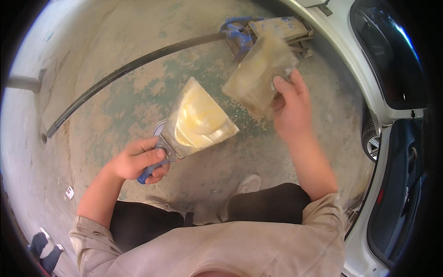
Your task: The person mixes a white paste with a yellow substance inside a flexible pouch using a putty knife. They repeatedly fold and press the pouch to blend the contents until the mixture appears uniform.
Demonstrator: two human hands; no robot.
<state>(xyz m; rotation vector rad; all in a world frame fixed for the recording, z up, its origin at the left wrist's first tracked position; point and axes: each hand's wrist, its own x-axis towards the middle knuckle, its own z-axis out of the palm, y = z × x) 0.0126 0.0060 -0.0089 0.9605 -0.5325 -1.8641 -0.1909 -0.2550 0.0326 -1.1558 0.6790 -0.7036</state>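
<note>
My left hand (pixel 137 160) grips the blue handle of a wide metal putty knife (pixel 199 121), its blade tilted up and coated with yellowish filler. My right hand (pixel 290 107) holds a second flat spreader (pixel 259 73), also smeared with pale filler and blurred, raised a little beyond and to the right of the knife blade. The two blades are close together but apart. Under the knife, the rim of a round tin (pixel 158 128) shows on the floor, mostly hidden by the blade.
A blue floor jack (pixel 258 31) with a long black handle (pixel 129 69) lies on the worn concrete floor ahead. A white car (pixel 369 87) with an open door (pixel 399 184) stands at the right. My knees and a shoe (pixel 249 183) are below.
</note>
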